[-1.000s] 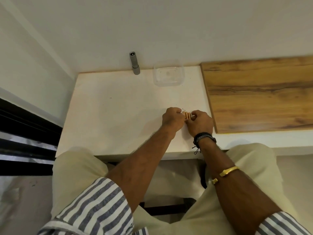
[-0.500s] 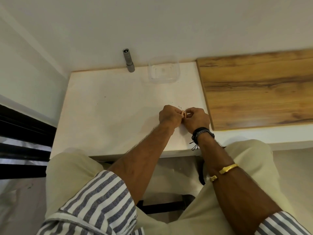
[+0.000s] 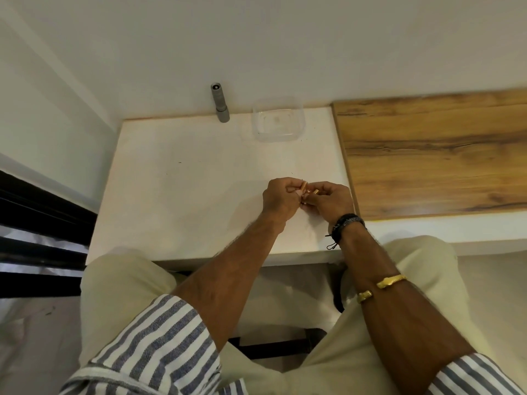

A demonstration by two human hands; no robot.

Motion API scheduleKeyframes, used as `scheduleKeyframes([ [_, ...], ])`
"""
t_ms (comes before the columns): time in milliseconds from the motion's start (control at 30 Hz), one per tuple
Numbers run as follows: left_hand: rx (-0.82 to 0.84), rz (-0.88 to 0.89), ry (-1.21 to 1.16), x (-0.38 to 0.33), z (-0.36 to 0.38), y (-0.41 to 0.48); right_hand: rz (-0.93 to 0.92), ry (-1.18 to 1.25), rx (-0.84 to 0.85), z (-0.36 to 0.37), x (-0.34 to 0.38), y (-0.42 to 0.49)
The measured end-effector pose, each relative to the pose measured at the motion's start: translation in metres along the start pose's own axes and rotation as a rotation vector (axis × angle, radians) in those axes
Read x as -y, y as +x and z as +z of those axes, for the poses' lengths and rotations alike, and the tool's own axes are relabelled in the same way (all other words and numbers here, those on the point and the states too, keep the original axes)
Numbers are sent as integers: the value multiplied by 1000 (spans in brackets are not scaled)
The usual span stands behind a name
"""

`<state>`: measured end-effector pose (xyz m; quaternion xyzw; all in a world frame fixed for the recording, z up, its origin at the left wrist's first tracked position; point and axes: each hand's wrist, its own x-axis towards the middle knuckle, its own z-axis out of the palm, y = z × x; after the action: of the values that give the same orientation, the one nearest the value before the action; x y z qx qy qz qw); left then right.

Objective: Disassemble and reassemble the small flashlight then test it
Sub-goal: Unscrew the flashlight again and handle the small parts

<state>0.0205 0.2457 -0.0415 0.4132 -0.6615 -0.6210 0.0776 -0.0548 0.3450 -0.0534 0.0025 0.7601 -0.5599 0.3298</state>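
The grey flashlight body (image 3: 219, 103) stands upright at the back edge of the white table (image 3: 182, 178), against the wall. My left hand (image 3: 281, 199) and my right hand (image 3: 332, 199) meet over the table's right part. Both pinch a small gold-coloured flashlight part (image 3: 309, 193) between the fingertips. Most of that part is hidden by my fingers, so its exact shape is unclear.
A clear plastic container (image 3: 278, 119) sits at the back of the table, right of the flashlight body. A wooden board (image 3: 433, 155) adjoins the table's right side. A dark railing (image 3: 37, 223) runs along the left. My knees lie under the table's front edge.
My hands stayed together on the small gold part, with the fingers shifting slightly around it. The head view tilted a little; the flashlight body and container did not move.
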Motion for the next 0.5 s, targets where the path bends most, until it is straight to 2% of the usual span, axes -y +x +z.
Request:
scheduleKeyframes([
  [133,7,66,15,-2,-11,0,-30,7,-2,4,0,-2],
  [233,-46,98,22,-4,-21,3,-70,126,8,5,7,-4],
  [500,0,174,-6,-21,-54,14,-148,306,149,17,27,-5],
])
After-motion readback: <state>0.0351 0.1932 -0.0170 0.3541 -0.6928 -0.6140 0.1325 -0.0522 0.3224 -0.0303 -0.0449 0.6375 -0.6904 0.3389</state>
